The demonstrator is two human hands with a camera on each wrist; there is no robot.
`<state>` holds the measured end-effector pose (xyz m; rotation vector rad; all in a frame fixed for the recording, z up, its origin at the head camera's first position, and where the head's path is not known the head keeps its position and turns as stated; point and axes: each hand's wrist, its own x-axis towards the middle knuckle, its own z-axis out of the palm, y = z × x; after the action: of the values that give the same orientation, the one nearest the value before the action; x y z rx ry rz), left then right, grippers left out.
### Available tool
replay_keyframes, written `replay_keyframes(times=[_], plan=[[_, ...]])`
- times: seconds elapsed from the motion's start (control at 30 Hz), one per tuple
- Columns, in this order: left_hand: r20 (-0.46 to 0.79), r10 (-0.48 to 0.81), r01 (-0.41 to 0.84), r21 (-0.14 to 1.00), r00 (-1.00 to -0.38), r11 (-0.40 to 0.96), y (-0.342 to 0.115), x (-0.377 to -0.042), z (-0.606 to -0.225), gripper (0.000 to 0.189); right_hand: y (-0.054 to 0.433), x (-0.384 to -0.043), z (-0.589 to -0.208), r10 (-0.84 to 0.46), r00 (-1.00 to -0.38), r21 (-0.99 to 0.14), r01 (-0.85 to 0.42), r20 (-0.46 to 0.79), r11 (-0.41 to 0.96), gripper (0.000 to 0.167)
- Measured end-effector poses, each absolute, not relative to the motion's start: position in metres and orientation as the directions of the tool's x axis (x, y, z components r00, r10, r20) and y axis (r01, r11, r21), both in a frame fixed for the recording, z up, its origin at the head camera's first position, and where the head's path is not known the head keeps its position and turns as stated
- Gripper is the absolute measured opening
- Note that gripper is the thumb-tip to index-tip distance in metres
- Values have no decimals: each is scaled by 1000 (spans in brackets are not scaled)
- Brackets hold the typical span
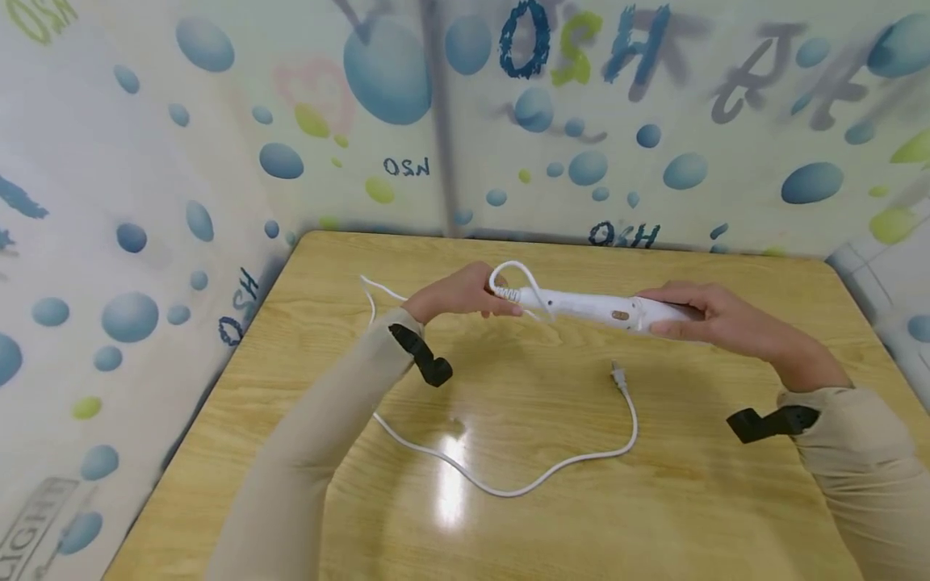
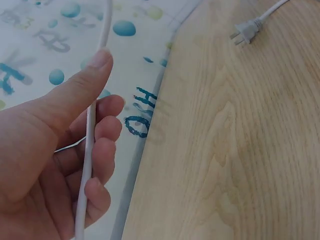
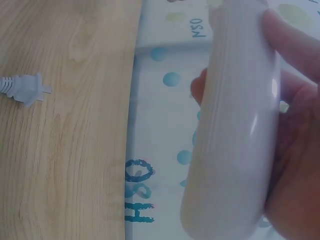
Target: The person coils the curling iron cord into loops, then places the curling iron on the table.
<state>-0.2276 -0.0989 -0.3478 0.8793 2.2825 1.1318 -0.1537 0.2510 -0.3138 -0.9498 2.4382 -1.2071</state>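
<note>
A long white corded appliance [image 1: 592, 308], shaped like a hair straightener, is held up lengthwise over the table. My right hand [image 1: 734, 323] grips its right end, thumb on the near side. In the right wrist view, the smooth rounded white body [image 3: 232, 125] lies in that hand [image 3: 300, 135], its palm side partly hidden. My left hand [image 1: 465, 292] is at the other end, by the coiled cord sleeve [image 1: 507, 294]. The left wrist view shows the white power cord [image 2: 86, 185] running between the thumb and curled fingers of this hand [image 2: 65, 135].
The cord's slack [image 1: 508, 492] curves over the wooden table [image 1: 654, 516]. Its two-pin plug [image 1: 618, 375] lies on the tabletop below the appliance. A patterned wall covering [image 1: 465, 145] stands behind the table's back edge and along the left.
</note>
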Motion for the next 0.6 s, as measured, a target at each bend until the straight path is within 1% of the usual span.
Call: replay_keyframes(times=[0.1,0.2,0.37,0.5,0.6], plan=[[-100,729,389,792,-678,471,-98,-231,-344,14,248,-153,-315,-695,-718,-783,-452,34,428,38],[-94,754,421,781,-650,460,-97,-232,-341,12,246,-152,-317,-713,-701,-780,-443,-6,442,38],[-82,779,466,760,-622,452,-96,-236,-337,13,242,-151,-320,-698,-710,-773,-392,-91,499,40],[-54,787,509,734,-615,449,-95,-237,-330,16,240,-152,-322,-680,-718,-761,-358,-147,542,42],[-26,783,541,709,-621,453,-92,-234,-320,15,238,-154,-325,-685,-709,-755,-356,-166,551,42]])
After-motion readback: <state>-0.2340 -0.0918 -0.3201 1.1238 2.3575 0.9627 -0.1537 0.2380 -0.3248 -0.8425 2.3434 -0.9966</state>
